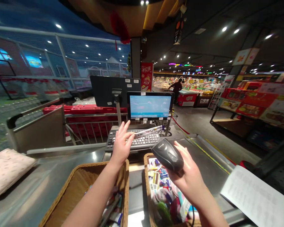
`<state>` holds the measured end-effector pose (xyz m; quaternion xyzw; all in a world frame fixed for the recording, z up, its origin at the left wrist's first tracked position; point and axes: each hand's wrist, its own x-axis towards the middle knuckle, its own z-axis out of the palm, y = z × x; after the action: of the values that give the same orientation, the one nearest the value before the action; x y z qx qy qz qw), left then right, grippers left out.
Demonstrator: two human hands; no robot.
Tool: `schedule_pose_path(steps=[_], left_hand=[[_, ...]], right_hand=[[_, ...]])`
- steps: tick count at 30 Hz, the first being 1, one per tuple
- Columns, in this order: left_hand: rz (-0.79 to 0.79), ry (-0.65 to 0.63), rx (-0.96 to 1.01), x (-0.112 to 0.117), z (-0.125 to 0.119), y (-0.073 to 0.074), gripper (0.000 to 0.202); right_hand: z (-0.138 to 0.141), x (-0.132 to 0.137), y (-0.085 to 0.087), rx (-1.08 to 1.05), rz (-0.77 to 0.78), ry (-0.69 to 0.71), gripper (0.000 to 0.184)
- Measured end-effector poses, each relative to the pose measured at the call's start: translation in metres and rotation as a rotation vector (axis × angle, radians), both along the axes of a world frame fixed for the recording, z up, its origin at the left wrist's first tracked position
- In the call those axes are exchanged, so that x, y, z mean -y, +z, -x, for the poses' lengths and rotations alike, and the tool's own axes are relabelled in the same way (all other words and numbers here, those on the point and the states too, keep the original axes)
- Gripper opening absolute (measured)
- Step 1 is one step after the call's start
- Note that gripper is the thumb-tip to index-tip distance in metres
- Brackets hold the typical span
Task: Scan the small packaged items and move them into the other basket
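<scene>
My left hand (123,143) pinches one end of a slim, clear-wrapped packet (149,131) between thumb and fingertips, with the other fingers raised. The packet slants over the black keyboard (142,144), and what it contains is too small to make out. In my right hand (186,170) is a black barcode scanner (168,154), its head pointing left toward the packet. Under the scanner stands a wicker basket (147,183) full of small packaged goods (163,189). Below my left forearm is a second wicker basket (68,176) with several items at its right side.
A lit monitor (150,106) stands behind the keyboard, beside a second screen (109,91) facing away. Printed paper sheets (255,195) lie on the right of the metal counter (134,201). A pale pouch (8,171) lies at left. A person (177,88) stands far back.
</scene>
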<state>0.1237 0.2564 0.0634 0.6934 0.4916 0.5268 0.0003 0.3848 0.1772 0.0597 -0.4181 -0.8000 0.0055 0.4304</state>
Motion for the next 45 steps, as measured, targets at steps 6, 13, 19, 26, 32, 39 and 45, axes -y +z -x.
schedule_pose_path(steps=[6,13,19,26,32,39,45], left_hand=[[0.043,0.066,0.002,0.009,0.014,0.002,0.027],[0.072,0.118,-0.037,0.016,0.029,0.000,0.027],[0.093,0.106,-0.037,0.023,0.041,0.002,0.027],[0.086,0.088,-0.041,0.032,0.057,0.000,0.028],[0.100,0.108,-0.035,0.041,0.071,-0.002,0.028],[0.104,0.134,-0.050,0.050,0.088,-0.005,0.028],[0.119,0.165,-0.055,0.060,0.104,-0.011,0.027]], right_hand=[[0.019,0.004,0.000,0.066,0.060,0.051,0.048],[0.035,0.009,0.000,0.088,0.086,0.097,0.048],[0.046,0.018,0.001,0.062,0.089,0.083,0.048],[0.058,0.024,0.005,0.024,0.095,0.091,0.045],[0.067,0.026,0.001,0.027,0.079,0.085,0.046],[0.079,0.026,-0.004,0.014,0.089,0.111,0.053],[0.090,0.025,-0.007,0.024,0.093,0.133,0.051]])
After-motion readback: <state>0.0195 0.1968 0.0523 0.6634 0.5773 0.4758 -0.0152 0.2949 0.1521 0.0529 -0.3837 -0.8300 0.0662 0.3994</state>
